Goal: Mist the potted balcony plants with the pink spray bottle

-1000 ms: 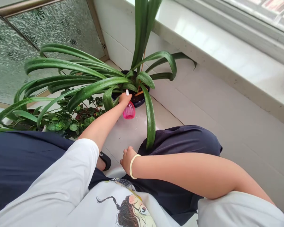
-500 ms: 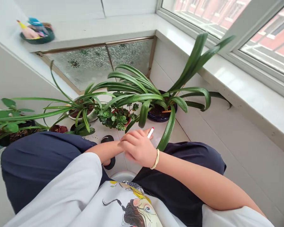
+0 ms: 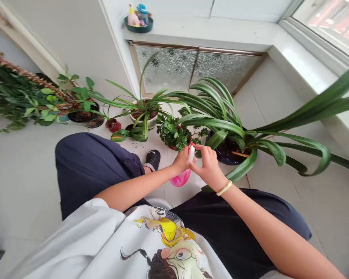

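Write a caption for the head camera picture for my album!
Left hand and right hand grip a small pink plastic spray bottle beside long-leaved green potted plants.

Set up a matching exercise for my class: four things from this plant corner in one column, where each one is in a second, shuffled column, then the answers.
Column 1
1. pink spray bottle
2. cream bracelet
3. dish of figurines
4. black slipper

Column 2
A. on the white ledge above the patterned glass
B. in the left hand
C. round the wrist of the right hand
D. down on the floor tiles, near the small-leaved plant

Pairs: 1-B, 2-C, 3-A, 4-D
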`<state>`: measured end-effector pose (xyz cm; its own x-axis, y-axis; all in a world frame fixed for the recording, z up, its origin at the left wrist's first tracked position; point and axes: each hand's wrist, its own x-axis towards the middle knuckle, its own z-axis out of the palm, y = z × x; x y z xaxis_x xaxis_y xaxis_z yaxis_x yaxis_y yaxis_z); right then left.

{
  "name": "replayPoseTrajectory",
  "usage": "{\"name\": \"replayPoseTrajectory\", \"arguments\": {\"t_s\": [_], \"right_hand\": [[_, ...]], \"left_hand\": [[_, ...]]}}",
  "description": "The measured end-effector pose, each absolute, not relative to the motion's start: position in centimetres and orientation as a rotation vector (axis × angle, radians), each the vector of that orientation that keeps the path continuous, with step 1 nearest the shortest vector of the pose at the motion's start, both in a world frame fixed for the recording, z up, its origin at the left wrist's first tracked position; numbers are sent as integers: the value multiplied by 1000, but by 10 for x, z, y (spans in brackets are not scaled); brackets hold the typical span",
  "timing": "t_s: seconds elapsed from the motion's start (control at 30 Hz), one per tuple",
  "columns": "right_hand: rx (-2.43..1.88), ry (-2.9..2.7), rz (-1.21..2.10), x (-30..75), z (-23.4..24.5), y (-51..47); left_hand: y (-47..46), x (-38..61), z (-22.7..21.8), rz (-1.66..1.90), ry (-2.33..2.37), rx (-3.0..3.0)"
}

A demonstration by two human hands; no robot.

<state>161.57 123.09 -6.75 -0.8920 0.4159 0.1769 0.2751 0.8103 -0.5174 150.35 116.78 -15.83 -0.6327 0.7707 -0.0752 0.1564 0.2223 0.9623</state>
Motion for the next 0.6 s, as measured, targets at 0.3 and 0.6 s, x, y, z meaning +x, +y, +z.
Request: {"name": "replayPoseTrajectory", "arguments": {"t_s": [0.3, 0.6], "right_hand": [[-517, -2732, 1300, 1581, -66, 1192], [-411, -2313, 1398, 1566, -96, 1168]], "left_hand": [[1090, 1471, -100, 1462, 2034, 710], [1075, 1464, -70, 1474, 1870, 975]]}}
